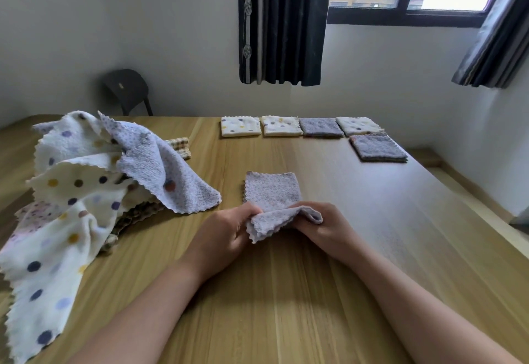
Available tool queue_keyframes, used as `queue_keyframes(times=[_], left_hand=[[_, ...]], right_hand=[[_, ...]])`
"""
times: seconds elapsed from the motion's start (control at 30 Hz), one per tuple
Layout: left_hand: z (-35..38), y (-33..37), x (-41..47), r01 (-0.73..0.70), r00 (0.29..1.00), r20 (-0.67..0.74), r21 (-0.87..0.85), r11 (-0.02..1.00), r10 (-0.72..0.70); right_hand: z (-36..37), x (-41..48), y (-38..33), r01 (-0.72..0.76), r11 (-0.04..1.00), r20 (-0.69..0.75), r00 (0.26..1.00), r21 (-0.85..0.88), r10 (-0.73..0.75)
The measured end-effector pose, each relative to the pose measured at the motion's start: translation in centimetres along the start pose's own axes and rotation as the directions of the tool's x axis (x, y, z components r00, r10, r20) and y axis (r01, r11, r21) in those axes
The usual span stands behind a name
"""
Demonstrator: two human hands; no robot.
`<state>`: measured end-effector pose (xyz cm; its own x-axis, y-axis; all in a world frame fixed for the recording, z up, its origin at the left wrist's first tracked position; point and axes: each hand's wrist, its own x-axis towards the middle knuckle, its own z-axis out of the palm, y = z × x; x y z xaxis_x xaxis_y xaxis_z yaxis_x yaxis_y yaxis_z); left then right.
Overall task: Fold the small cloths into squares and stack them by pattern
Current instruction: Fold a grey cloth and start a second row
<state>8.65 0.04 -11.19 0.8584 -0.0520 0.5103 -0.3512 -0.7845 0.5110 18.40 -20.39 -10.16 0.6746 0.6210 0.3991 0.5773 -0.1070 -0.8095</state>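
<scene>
- Grey dotted cloth (272, 192) lies near the middle of the wooden surface (372, 234), its far half flat and its near edge lifted and bunched, probably so it can be carried over into the next fold.
- Left hand (226, 232) pinches the near left corner, fingers closed on the fabric.
- Right hand (320, 226) is closed on the near right edge, which curls over its fingers.
- Folded squares sit along the far side: three cream polka-dot squares (240, 126) and one grey square (321, 127) in a row, another grey square (378, 147) just in front, seemingly sorted by pattern.
- Unfolded pile (86, 186) of cream dotted, grey and checked cloths waits at the left, within reach.
- No brand, label or writing is readable.
</scene>
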Motion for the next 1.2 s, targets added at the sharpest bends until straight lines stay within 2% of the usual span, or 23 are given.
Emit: queue_keyframes(times=[0.1, 0.23, 0.3, 0.43, 0.53, 0.63, 0.77, 0.93, 1.2], left_hand=[[0.5, -0.3, 0.2, 0.054, 0.998, -0.043, 0.004, 0.999, -0.054], [0.4, 0.6, 1.8, 0.108, 0.987, -0.104, -0.134, 0.985, -0.122], [0.3, 1.1, 2.9, 0.182, 0.970, -0.130, -0.173, 0.968, -0.206], [0.4, 0.9, 5.5, 0.439, 0.879, -0.147, -0.121, 0.890, -0.454], [0.8, 0.1, 7.0, 0.618, 0.783, -0.097, 0.001, 0.786, -0.615], [1.1, -0.4, 7.9, 0.704, 0.710, -0.107, 0.086, 0.705, -0.696], [1.7, -0.5, 8.4, 0.730, 0.677, -0.138, 0.245, 0.638, -0.723], [2.0, 0.1, 8.7, 0.688, 0.708, -0.185, 0.399, 0.606, -0.682], [2.8, 0.1, 7.7, 0.602, 0.760, -0.228, 0.599, 0.527, -0.609]], right_hand=[[-0.2, 0.0, 0.3, 0.000, 1.000, -0.059, 0.998, 0.003, 0.000], [-0.4, 1.2, 0.1, -0.186, 0.966, -0.168, 0.962, 0.178, 0.216], [-0.6, 2.6, -0.2, -0.264, 0.948, -0.191, 0.936, 0.175, 0.296], [-0.3, 5.8, 0.4, -0.386, 0.921, -0.206, 0.898, 0.060, 0.389], [0.1, 7.9, 1.3, -0.496, 0.840, -0.175, 0.867, -0.220, 0.467], [0.6, 9.3, 1.7, -0.542, 0.731, -0.194, 0.837, -0.415, 0.511], [1.6, 10.2, 1.6, -0.561, 0.578, -0.243, 0.809, -0.592, 0.536], [2.4, 10.8, 1.2, -0.532, 0.442, -0.270, 0.805, -0.722, 0.528], [2.6, 10.7, 0.9, -0.531, 0.386, -0.276, 0.790, -0.754, 0.547]])
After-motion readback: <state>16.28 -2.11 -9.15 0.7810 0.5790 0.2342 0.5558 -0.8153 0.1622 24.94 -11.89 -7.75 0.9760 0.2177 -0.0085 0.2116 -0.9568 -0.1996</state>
